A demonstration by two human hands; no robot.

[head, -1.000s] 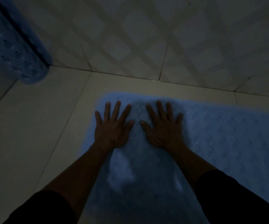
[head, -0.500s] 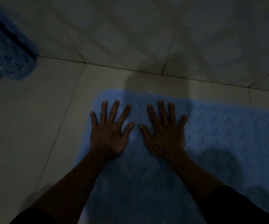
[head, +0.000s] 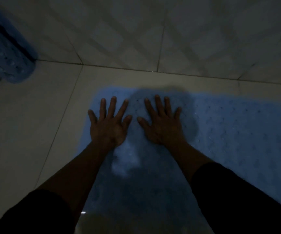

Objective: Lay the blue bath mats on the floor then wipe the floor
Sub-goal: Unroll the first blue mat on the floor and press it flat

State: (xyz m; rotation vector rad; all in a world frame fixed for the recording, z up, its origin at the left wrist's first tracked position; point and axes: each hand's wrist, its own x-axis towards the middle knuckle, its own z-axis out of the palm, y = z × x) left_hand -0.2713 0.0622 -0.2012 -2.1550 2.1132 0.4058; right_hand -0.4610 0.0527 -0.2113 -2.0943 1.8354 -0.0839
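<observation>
A dim tiled bathroom floor [head: 26, 132] is seen from above, with two blue bath mats counted. One blue bath mat [head: 237, 141] is spread flat across the centre and right of the frame, its far edge lying near the tiled wall [head: 136, 31]. A second mat [head: 2, 54] is seen at the upper left, apparently leaning or hanging against the wall, not yet laid. Two hands are counted, both placed palm-down on the left end of the flat mat: the left hand [head: 108, 123] and the right hand [head: 161, 122], each spread wide with nothing grasped. The mat is judged to be soft, limp rubber with small holes, light, probably clingy on wet tile, and best taken by an edge or corner. Dark sleeves are seen at the lower corners.
</observation>
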